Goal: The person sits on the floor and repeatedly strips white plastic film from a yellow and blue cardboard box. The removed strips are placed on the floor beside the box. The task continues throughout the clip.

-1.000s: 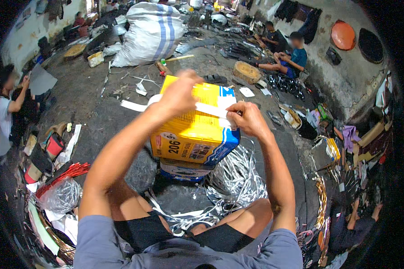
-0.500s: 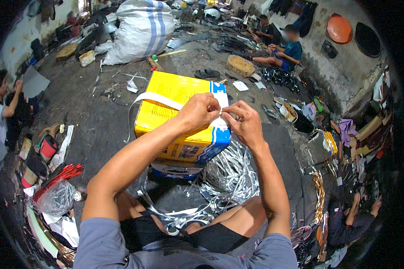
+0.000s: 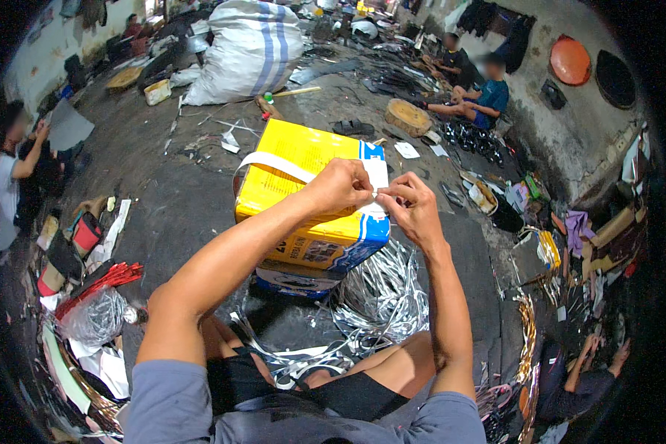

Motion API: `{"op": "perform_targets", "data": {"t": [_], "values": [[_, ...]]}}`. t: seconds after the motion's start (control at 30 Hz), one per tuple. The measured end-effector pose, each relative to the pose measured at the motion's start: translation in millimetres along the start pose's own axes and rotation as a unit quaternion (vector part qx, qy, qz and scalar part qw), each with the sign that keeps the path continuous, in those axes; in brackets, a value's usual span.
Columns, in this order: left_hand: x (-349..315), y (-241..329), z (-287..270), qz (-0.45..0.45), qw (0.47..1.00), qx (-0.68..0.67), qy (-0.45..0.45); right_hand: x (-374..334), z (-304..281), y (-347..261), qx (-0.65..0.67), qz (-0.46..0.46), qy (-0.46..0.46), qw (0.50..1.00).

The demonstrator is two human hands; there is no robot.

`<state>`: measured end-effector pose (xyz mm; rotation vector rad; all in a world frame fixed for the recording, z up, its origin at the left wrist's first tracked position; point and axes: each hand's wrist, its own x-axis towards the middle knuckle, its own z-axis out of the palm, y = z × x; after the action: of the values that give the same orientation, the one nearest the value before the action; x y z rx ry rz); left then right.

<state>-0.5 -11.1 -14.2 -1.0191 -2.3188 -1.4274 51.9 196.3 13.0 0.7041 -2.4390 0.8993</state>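
Note:
A yellow and blue box (image 3: 311,144) stands in front of me. A white strip (image 3: 277,164) arches from its left edge across the top and passes under my left hand (image 3: 340,185). That hand's fingers are pinched together above the box's right part. My right hand (image 3: 413,207) is pinched too, its fingertips nearly meeting the left ones. Between the fingertips is a small white bit that looks like part of a strip; the fingers hide most of it. A flat white piece (image 3: 377,174) shows behind the fingertips, over the blue end.
Shiny silver strips (image 3: 385,296) lie in a heap beside the box, near my legs. Beyond are a big white sack (image 3: 248,55) and a wooden block (image 3: 407,118). Red strips (image 3: 103,285) lie at left, gold strips (image 3: 527,333) at right. Several people sit around.
The view has shifted, so box and surroundings sit further right in the picture. Both hands stay pinched together over the box's right part; the fingertips have changed position slightly.

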Motion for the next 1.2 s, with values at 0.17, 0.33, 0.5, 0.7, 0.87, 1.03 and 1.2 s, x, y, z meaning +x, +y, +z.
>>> {"op": "perform_targets", "data": {"t": [0.17,0.33,0.5,0.7,0.87,1.03,1.2], "values": [[1,0,-1,-0.004,1.0,-0.011,0.008,-3,12,11,0.035,0.024,0.063,0.997],[4,-1,2,-0.085,0.995,-0.051,-0.012,-11,32,27,0.237,0.194,0.085,0.948],[1,2,5,-0.098,0.994,-0.045,0.007,-10,54,34,0.398,0.236,0.135,0.876],[13,-3,4,-0.019,0.998,0.065,0.012,-8,51,37,0.345,0.239,0.109,0.901],[26,-11,0,0.041,0.996,0.063,-0.053,-16,46,36,0.272,0.267,0.092,0.92],[16,-6,11,0.019,1.0,-0.005,-0.011,-13,45,42,0.188,0.188,0.08,0.961],[16,-1,22,0.049,0.998,-0.011,0.021,-25,57,44,0.497,0.346,0.104,0.789]]}}
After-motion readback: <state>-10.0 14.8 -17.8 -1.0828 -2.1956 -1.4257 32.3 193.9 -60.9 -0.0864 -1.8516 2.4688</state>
